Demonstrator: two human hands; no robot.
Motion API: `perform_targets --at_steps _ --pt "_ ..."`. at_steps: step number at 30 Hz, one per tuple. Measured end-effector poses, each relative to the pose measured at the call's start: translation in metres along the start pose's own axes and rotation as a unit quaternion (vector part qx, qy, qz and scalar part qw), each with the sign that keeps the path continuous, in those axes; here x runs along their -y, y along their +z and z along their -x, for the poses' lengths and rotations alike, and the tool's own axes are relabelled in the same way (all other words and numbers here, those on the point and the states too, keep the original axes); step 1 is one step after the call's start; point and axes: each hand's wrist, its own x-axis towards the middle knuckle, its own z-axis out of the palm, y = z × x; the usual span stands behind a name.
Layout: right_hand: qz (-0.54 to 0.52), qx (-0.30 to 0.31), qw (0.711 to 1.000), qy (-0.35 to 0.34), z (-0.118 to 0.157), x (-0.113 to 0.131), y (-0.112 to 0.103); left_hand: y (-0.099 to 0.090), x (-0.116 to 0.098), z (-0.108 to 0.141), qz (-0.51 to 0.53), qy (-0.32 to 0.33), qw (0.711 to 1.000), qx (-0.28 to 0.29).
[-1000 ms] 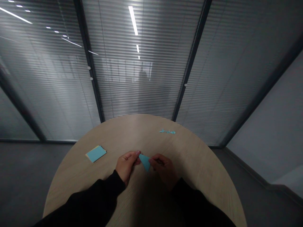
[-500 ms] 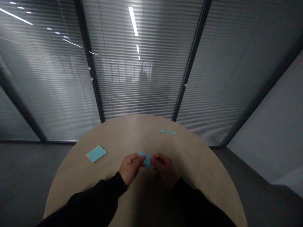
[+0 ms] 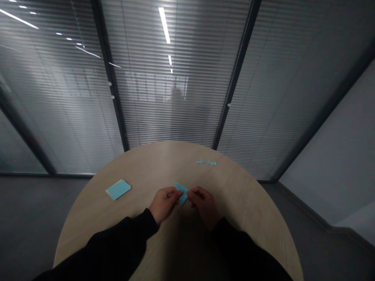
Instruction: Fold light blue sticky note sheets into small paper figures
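A small folded piece of blue paper (image 3: pixel 183 196) is held between my two hands above the middle of the round wooden table (image 3: pixel 164 162). My left hand (image 3: pixel 166 202) pinches its left side between thumb and fingers. On the right edge of the paper, my right hand (image 3: pixel 203 203) has its thumb and fingertips closed. Exactly how the paper is folded is too small to tell.
On the table's left side lies a stack of blue and yellowish paper sheets (image 3: pixel 119 189). A thin row of small blue paper pieces (image 3: pixel 206 162) lies near the far right edge. Glass panels with blinds (image 3: pixel 175 117) stand behind the table.
The blue paper has turned and shifted slightly up between my hands, showing a different outline. Both hands still grip it and have moved only a little.
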Motion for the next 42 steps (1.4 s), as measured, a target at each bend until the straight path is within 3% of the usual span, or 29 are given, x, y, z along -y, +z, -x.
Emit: perform_targets --at_steps 6,12,20,29,42 --pt "0.002 -0.017 1.000 0.000 -0.003 -0.004 -0.006 -0.002 0.005 -0.008 -0.017 0.016 0.998 0.050" --pt "-0.008 -0.018 1.000 0.003 0.001 -0.003 -0.004 -0.006 0.011 -0.005 -0.083 0.030 0.995 0.043" --pt "-0.007 -0.060 0.998 0.008 0.000 -0.004 -0.004 -0.005 0.008 -0.001 -0.075 0.037 0.993 0.082" --pt "-0.038 -0.078 0.996 0.011 0.000 -0.005 -0.004 -0.006 0.007 0.000 -0.102 0.045 0.990 0.083" --pt "0.000 -0.082 0.997 0.003 0.000 -0.003 -0.005 -0.004 -0.005 0.009 -0.214 0.096 0.969 0.076"
